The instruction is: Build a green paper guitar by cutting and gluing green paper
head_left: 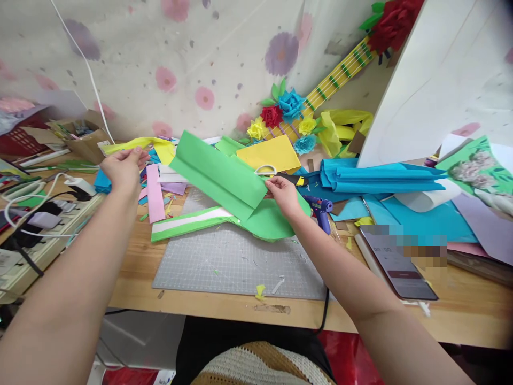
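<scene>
Flowered wall covering (140,53) is hanging behind the wooden table (180,306), and a yellow guitar-shaped piece (340,72) is leaning there, wearing paper flowers and strings. In front of me, a green piece (276,227) with a rounded end and long neck is lying on the gray cutting mat (240,267). My right hand (282,195) is gripping a creased green sheet (216,174) by its right end, over the green piece; I am not able to tell whether the two are touching. My left hand (124,166) is hovering with its fingertips together by a yellow strip (160,147); whether they are pinching it, I cannot tell.

I am judging the work as partway along: the shape is already showing, green is covering the rounded end, and the sheet is carrying long folds. What seems to be remaining is the white band (196,218) along the neck, which is showing between green edges, and the sheet itself, apparently loose.

My widest room is lying nearest me, where only small scraps are dotting the mat. The neck's tip is reaching past the mat's left edge, near a pink strip (155,195). On the right, a glue gun (320,206) is sitting just beside the rounded end, crowding that side, with a phone (409,286) lying farther out.
</scene>
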`<act>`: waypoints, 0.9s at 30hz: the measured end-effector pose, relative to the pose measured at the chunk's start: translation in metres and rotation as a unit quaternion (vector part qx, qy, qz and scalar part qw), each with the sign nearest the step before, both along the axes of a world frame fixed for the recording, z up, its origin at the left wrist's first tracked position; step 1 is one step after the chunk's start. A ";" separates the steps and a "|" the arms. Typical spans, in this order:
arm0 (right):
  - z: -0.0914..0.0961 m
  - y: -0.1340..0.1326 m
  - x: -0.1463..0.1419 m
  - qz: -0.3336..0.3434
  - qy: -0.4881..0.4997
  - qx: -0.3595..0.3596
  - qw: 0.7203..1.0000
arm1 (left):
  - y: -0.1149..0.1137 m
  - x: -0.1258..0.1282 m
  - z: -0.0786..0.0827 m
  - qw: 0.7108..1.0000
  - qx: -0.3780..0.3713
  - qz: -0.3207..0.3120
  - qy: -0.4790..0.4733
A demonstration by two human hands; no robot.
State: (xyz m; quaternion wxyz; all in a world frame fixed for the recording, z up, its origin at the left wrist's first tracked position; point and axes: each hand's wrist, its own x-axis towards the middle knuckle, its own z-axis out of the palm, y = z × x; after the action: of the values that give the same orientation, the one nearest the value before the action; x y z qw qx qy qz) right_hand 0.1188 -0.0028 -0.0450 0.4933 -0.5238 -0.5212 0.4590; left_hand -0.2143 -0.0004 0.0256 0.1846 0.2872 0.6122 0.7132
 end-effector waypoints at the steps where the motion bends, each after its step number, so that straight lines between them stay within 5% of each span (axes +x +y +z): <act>1: -0.001 0.000 -0.002 -0.022 0.017 -0.001 1.000 | -0.002 0.009 -0.003 1.000 0.008 -0.006 -0.003; 6: -0.004 -0.003 -0.018 -0.034 0.062 -0.005 0.997 | -0.022 0.080 -0.034 0.975 -0.087 -0.154 -0.135; 9: -0.003 -0.008 -0.026 -0.015 0.077 -0.016 0.997 | -0.031 0.121 -0.048 0.903 -0.183 -0.275 -0.276; 13: 0.000 -0.015 -0.028 0.046 0.134 -0.025 0.990 | -0.031 0.146 -0.052 0.835 -0.180 -0.371 -0.365; 17: 0.005 -0.016 -0.023 0.121 0.226 0.005 0.967 | -0.029 0.146 -0.049 0.851 -0.159 -0.330 -0.377; 21: 0.012 -0.010 -0.020 0.113 0.283 0.038 0.952 | -0.030 0.139 -0.044 0.848 -0.144 -0.325 -0.394; 24: 0.013 -0.009 -0.020 0.096 0.242 0.017 0.965 | -0.028 0.134 -0.045 0.852 -0.132 -0.341 -0.375; 27: 0.006 -0.015 -0.016 0.092 0.121 -0.036 0.988 | -0.024 0.130 -0.055 0.887 -0.129 -0.309 -0.319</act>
State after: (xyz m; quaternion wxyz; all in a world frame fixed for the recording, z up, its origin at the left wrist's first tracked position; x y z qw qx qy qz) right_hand 0.1031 -0.0175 -0.0387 0.4896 -0.4316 -0.4864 0.5809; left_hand -0.0842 -0.0242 -0.0293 0.6166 0.1924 0.4867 0.5881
